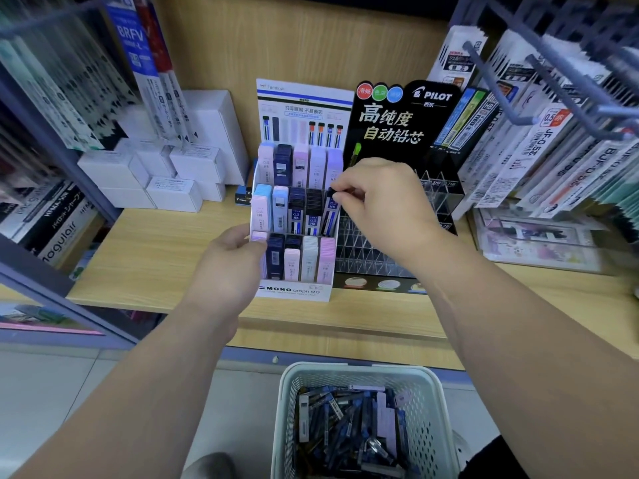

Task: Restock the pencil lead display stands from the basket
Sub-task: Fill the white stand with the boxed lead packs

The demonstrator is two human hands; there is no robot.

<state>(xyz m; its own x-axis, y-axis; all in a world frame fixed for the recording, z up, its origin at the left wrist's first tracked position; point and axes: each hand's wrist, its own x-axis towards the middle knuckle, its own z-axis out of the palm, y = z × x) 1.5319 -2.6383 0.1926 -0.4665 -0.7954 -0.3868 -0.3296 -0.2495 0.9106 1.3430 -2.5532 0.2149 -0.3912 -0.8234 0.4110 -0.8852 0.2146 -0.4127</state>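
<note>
Head view: pinching dark lead case (pixel 332 206) at tight slot with right hand (pixel 383 202), gripping stand (pixel 294 290) with left hand (pixel 228 257); could jam if forced.

Tombow stand (pixel 294 292) left of Pilot stand (pixel 397 126) on shelf (pixel 155 254); basket (pixel 359 371) below.

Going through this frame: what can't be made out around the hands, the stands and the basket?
Head view only.
- Dark case: the right hand covers part of it; whether it is seated in its slot is unclear.
- White stand: the left hand, holding a lilac case, covers the front-left slot.
- Black stand: the right hand hides part of its clear slots.
- Basket: near end cut off by the bottom edge; labels on its cases too blurred.
</note>
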